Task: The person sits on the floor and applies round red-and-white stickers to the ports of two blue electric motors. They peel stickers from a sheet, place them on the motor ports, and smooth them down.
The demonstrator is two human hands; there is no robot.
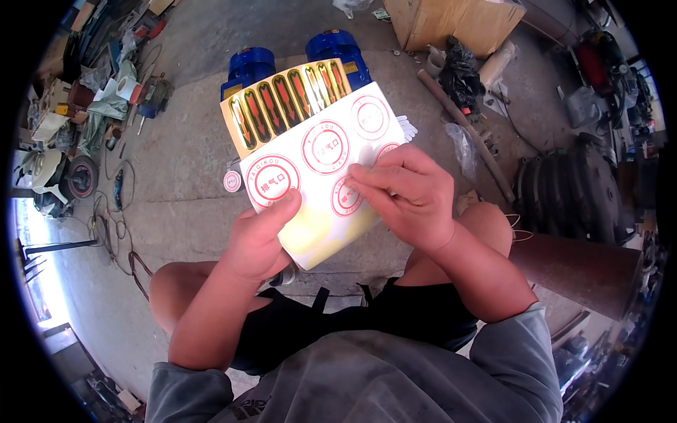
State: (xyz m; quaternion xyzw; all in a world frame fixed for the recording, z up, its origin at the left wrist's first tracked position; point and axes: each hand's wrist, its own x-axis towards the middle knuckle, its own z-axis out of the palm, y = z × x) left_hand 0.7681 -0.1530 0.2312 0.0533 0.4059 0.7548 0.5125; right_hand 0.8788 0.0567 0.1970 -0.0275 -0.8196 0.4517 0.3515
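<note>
White paper sheet [321, 233] with red-ringed round stickers [273, 182] is slanting up rightward between the hands. Left hand [259, 243] is gripping its left edge, thumb on top. Right hand [417, 192], nearer the lower sticker [343, 199], is pressing fingertips together over it; anything pinched is unclear.

Looks like mechanical workshop. Has bare concrete floor [194, 151] with stains and seams. Shows heaped parts and scrap [106, 102] at 10 o'clock, wheel [82, 176] and teal hand tool [118, 198] at 9, blue machine housings [252, 65] between 11 and 12, long rust-brown pipe [465, 134] at 2, dark ribbed pieces [568, 194] at 3, thick brown cylinder [578, 271] between 3 and 4.
</note>
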